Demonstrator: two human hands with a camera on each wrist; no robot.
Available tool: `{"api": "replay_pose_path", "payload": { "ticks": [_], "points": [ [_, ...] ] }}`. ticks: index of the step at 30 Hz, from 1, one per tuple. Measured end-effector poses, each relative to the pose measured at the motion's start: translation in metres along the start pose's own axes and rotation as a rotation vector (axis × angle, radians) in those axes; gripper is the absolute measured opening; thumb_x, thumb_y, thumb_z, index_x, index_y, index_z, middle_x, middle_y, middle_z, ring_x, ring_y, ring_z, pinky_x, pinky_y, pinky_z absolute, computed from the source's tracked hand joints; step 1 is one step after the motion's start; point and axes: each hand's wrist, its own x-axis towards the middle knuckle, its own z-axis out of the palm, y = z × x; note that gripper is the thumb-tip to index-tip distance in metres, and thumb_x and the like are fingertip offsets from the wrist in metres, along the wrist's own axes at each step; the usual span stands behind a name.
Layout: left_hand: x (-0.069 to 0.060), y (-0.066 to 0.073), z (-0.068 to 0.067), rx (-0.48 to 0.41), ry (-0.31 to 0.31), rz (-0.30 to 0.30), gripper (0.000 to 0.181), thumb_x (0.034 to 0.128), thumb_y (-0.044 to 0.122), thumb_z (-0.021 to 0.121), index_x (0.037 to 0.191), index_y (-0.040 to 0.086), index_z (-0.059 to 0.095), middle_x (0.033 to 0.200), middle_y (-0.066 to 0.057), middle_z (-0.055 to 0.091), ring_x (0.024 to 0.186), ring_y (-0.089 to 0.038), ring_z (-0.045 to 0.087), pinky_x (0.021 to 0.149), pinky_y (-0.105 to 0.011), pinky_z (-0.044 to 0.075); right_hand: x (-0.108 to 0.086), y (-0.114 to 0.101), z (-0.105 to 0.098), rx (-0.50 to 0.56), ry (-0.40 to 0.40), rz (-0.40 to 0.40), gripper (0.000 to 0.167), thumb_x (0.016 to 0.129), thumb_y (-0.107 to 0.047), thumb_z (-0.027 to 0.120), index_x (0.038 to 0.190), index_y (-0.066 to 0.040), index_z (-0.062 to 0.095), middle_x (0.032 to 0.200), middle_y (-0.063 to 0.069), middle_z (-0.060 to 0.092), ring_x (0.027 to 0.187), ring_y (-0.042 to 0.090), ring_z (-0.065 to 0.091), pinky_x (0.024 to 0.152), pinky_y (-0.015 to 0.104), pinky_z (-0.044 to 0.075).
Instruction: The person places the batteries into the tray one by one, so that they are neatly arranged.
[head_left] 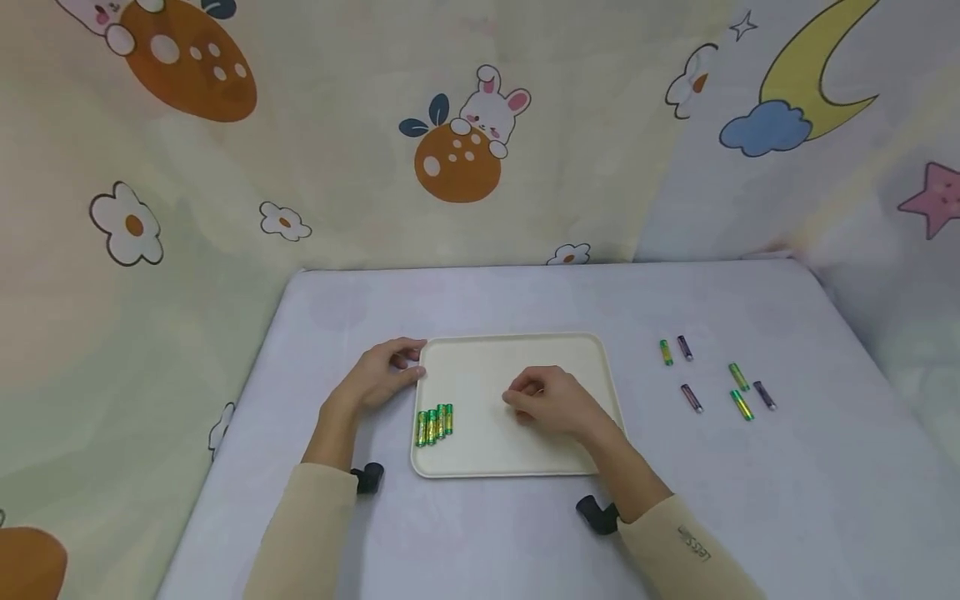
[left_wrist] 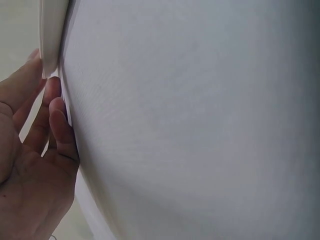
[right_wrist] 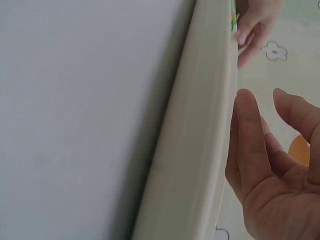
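A cream rectangular tray lies on the table, with several green batteries side by side near its left end. My left hand holds the tray's left edge near the far corner; in the left wrist view its thumb lies against the rim and the other fingers sit at the tray's underside. Over the right half of the tray is my right hand, palm down with bent fingers. The right wrist view shows a gap between its thumb and fingers, with nothing held there.
Right of the tray, loose on the white-covered table, lie three green batteries and three dark purple batteries. A patterned cloth hangs behind the table. Black wrist cameras sit by both sleeves.
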Motion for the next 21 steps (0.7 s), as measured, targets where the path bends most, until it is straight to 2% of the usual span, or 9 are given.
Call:
{"api": "replay_pose_path", "payload": {
  "ticks": [3, 14, 21],
  "points": [
    [0.001, 0.001, 0.000, 0.008, -0.004, 0.003, 0.052, 0.0975, 0.029, 0.072, 0.147, 0.020, 0.057, 0.128, -0.001, 0.064, 0.113, -0.022, 0.056, 0.097, -0.043, 0.044, -0.006, 0.008, -0.010, 0.005, 0.016, 0.011, 0.013, 0.096, -0.024, 0.072, 0.099, -0.011, 0.074, 0.085, 0.006, 0.072, 0.074, 0.019, 0.072, 0.076, 0.031, 0.054],
    [0.002, 0.002, 0.003, 0.003, 0.002, -0.044, 0.053, 0.0967, 0.030, 0.073, 0.146, 0.023, 0.057, 0.130, 0.000, 0.063, 0.114, -0.021, 0.056, 0.098, -0.042, 0.045, -0.025, 0.030, -0.037, 0.015, 0.043, 0.010, 0.018, 0.097, -0.025, 0.072, 0.104, -0.008, 0.072, 0.090, 0.008, 0.072, 0.080, 0.020, 0.072, 0.081, 0.032, 0.057],
    [0.001, 0.003, 0.002, 0.005, 0.004, -0.030, 0.053, 0.0970, 0.029, 0.073, 0.147, 0.021, 0.057, 0.130, -0.002, 0.064, 0.114, -0.022, 0.057, 0.098, -0.043, 0.045, -0.037, 0.043, -0.058, 0.060, 0.033, -0.023, 0.027, 0.099, -0.026, 0.070, 0.113, -0.002, 0.068, 0.099, 0.012, 0.071, 0.087, 0.022, 0.073, 0.083, 0.032, 0.059]
  ]
}}
